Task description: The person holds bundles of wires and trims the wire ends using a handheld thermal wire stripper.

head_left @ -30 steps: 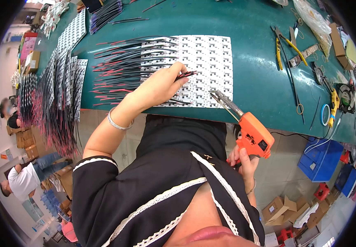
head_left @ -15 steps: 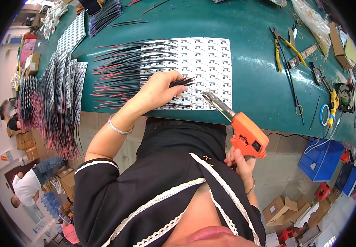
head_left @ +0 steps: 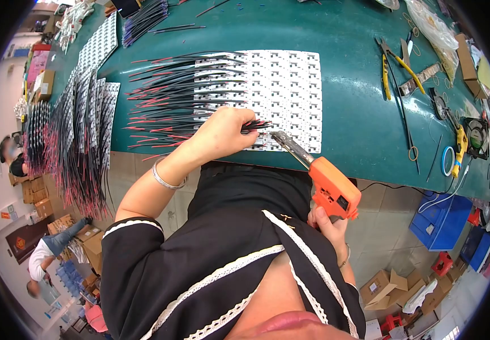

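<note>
My left hand (head_left: 226, 131) is closed around a small bundle of black wires (head_left: 255, 126), whose ends stick out to the right past my fingers. My right hand (head_left: 328, 222) grips an orange soldering gun (head_left: 335, 187) by its handle. The gun's metal tip (head_left: 279, 137) sits close to the wire ends; whether they touch I cannot tell. Beneath lies a white panel of small circuit boards (head_left: 296, 85) in rows. Black wires with red ends (head_left: 160, 93) lie across the panel's left part and spread left over the table.
Stacked panels with hanging wires (head_left: 86, 124) stand at the table's left edge. Purple-tipped wires (head_left: 143, 24) lie at the back. On the right are yellow-handled pliers (head_left: 386, 76), a blue tape roll (head_left: 447, 158) and a small fan (head_left: 476, 135). A blue bin (head_left: 440, 221) stands on the floor.
My left hand has moved slightly down and right with the wires. The soldering gun has shifted left, bringing its tip to the wire ends. A person in the background has moved.
</note>
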The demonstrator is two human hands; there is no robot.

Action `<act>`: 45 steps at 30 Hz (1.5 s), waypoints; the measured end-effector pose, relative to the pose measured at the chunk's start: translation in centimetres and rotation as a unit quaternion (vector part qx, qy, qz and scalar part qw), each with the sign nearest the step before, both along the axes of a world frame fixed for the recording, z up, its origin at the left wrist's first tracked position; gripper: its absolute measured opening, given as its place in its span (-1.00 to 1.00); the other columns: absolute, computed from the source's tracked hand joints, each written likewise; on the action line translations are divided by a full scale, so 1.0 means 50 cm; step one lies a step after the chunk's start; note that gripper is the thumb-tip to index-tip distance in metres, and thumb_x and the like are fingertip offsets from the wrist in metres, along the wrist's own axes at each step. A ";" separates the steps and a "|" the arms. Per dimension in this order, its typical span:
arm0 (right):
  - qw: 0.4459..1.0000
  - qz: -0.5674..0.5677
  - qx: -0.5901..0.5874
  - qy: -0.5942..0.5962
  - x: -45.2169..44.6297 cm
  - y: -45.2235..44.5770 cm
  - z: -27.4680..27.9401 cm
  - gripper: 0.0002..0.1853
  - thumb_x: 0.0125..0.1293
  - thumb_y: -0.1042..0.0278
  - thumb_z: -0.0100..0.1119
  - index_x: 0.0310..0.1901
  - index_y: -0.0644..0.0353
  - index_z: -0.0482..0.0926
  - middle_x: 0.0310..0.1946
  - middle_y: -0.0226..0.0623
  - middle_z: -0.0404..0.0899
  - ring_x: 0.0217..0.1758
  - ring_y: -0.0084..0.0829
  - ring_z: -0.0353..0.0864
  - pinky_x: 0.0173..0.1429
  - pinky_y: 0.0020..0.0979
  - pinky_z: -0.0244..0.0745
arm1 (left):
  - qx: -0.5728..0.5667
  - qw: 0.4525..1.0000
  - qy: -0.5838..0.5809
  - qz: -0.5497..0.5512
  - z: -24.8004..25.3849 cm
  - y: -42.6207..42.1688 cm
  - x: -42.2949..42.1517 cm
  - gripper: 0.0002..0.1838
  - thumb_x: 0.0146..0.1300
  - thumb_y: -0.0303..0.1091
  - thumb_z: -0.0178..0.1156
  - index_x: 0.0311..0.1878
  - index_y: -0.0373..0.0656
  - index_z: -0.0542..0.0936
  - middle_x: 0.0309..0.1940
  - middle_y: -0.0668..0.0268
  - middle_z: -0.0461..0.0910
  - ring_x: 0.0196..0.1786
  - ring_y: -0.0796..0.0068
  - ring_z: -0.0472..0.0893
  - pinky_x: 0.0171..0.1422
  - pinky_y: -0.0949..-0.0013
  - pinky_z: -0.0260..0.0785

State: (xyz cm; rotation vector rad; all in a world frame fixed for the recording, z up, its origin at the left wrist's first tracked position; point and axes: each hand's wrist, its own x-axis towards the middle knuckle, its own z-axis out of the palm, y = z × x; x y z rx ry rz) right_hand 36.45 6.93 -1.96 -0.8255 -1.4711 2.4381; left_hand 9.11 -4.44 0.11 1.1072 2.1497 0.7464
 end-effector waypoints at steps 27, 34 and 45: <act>1.000 0.006 -0.006 0.013 -0.007 0.009 0.004 -0.79 0.30 0.35 0.05 -0.17 0.34 0.36 -0.62 -0.36 0.38 -0.66 -0.59 0.37 -0.57 -0.55 0.32 | -0.013 0.997 0.008 -0.081 -0.006 0.015 -0.022 -0.84 -0.03 -0.42 0.16 -0.42 -0.33 0.52 -0.62 -0.01 0.47 -0.53 0.01 0.48 -0.41 0.24 0.30; 1.000 0.021 -0.001 0.004 -0.001 0.010 -0.004 -0.81 0.29 0.34 0.07 -0.30 0.31 0.39 -0.63 -0.37 0.39 -0.67 -0.58 0.38 -0.57 -0.55 0.31 | -0.035 0.992 0.036 -0.114 -0.004 0.023 -0.026 -0.87 -0.04 -0.43 0.15 -0.41 -0.29 0.54 -0.60 0.03 0.50 -0.51 0.05 0.50 -0.40 0.25 0.32; 0.996 -0.071 -0.040 0.028 -0.014 0.017 0.008 -0.73 0.29 0.33 0.05 -0.12 0.38 0.36 -0.66 -0.39 0.33 -0.72 -0.60 0.32 -0.63 -0.55 0.30 | -0.030 0.986 0.054 -0.158 -0.001 0.020 -0.033 -0.86 0.07 -0.41 0.11 -0.36 -0.29 0.52 -0.61 0.00 0.48 -0.47 -0.04 0.50 -0.36 0.16 0.32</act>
